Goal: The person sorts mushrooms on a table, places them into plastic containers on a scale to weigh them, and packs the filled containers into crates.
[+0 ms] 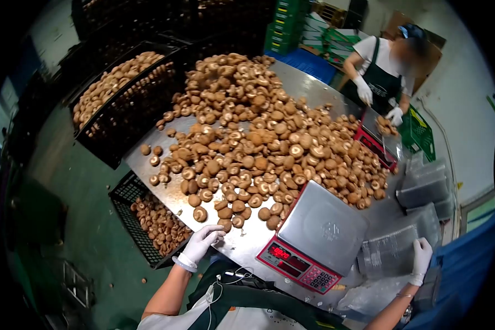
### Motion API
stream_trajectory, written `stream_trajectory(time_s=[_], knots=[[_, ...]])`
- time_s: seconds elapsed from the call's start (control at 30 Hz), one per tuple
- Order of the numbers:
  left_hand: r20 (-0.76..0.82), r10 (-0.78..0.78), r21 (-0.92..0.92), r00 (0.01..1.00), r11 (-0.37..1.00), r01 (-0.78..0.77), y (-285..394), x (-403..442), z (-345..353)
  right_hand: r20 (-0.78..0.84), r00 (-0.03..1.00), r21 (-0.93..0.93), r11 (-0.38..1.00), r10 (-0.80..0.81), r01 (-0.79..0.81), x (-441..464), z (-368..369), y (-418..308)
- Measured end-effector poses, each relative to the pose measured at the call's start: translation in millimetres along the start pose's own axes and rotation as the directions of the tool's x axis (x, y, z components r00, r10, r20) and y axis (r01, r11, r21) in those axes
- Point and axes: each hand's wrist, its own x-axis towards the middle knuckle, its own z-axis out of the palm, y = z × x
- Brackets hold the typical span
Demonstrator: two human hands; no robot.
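My left hand [201,243], in a white glove, reaches over the near edge of the metal table, fingers stretched out. Its fingertips are beside a brown shiitake mushroom [224,225] at the front of a large heap of shiitake mushrooms [258,132]. My right hand [421,256], also gloved, has its fingers closed at the right edge of a stack of clear plastic trays [387,250]. Between my hands stands a red digital scale [324,228] with a bare steel plate and lit red figures.
A black crate of mushrooms [121,93] stands at the far left; another black crate [127,206] sits lower beside the table [173,201]. Across the table a gloved co-worker [382,71] handles mushrooms at a second red scale [373,144]. More clear trays [423,184] lie at right.
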Motion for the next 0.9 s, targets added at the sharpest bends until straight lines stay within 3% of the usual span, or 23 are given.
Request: stream_trajectory(time_s=[0.13, 0.2, 0.3, 0.33, 0.4, 0.43, 0.47, 0.53, 0.6, 0.73, 0.8, 0.87, 0.9], knots=[[-0.103, -0.034, -0.018, 0.994, 0.999, 0.033, 3.8, -10.9, -15.5, -0.028, 0.995, 0.103, 0.99, 0.1, -0.096, 8.6, -13.3, 1.1], [-0.137, -0.051, -0.026, 0.989, 0.999, 0.048, 4.2, -9.2, -22.3, -0.221, 0.975, 0.179, 0.983, -0.011, 0.051, -4.1, -15.1, -41.7], [-0.121, 0.0, 0.061, 0.993, 0.998, 0.008, 4.7, 5.5, -37.9, -0.498, 0.857, 0.219, 0.938, -0.131, 0.27, -41.0, -10.4, -116.2], [-0.107, 0.032, 0.112, 0.994, 0.993, -0.019, 4.3, 11.6, -43.1, -0.279, 0.931, 0.193, 0.936, -0.236, 0.295, -53.6, -1.5, -131.9], [-0.098, 0.052, 0.107, 0.994, 0.993, -0.041, 0.3, 27.3, -55.5, 0.014, 0.946, 0.083, 0.943, -0.325, 0.323, -72.7, 38.0, -173.5], [-0.105, 0.062, 0.1, 0.992, 0.994, -0.052, 1.8, 34.5, -61.6, 0.067, 0.915, 0.022, 0.918, -0.397, 0.396, -82.5, 67.4, -177.2], [-0.113, 0.073, 0.092, 0.991, 0.994, -0.063, 2.5, 41.5, -68.5, 0.136, 0.922, 0.024, 0.932, -0.362, 0.363, -93.5, 91.4, -181.3], [-0.211, 0.165, 0.315, 0.963, 0.945, -0.093, 14.7, 48.3, -85.6, 0.323, 0.806, -0.011, 0.85, -0.496, 0.527, -109.8, 124.7, -183.6], [-0.289, 0.148, 0.358, 0.946, 0.933, -0.036, 24.5, 55.3, -113.5, 0.516, 0.776, -0.063, 0.887, -0.364, 0.458, -122.5, 134.5, -193.4], [-0.36, 0.375, 0.579, 0.854, 0.808, -0.11, 48.8, 74.9, -161.1, 0.324, 0.887, -0.052, 0.93, -0.329, 0.365, -121.6, 146.4, -249.0], [-0.361, 0.403, 0.604, 0.841, 0.788, -0.118, 53.5, 96.0, -179.9, 0.172, 0.944, 0.119, 0.957, -0.282, 0.264, -109.2, 165.3, -291.7], [-0.283, 0.621, 0.733, 0.731, 0.631, -0.252, 57.8, 123.3, -187.2, 0.228, 0.917, 0.267, 0.926, -0.329, 0.266, -96.7, 202.3, -341.0], [-0.277, 0.604, 0.708, 0.747, 0.654, -0.266, 63.9, 135.3, -186.1, 0.269, 0.904, 0.318, 0.916, -0.333, 0.243, -92.2, 224.1, -370.5]])
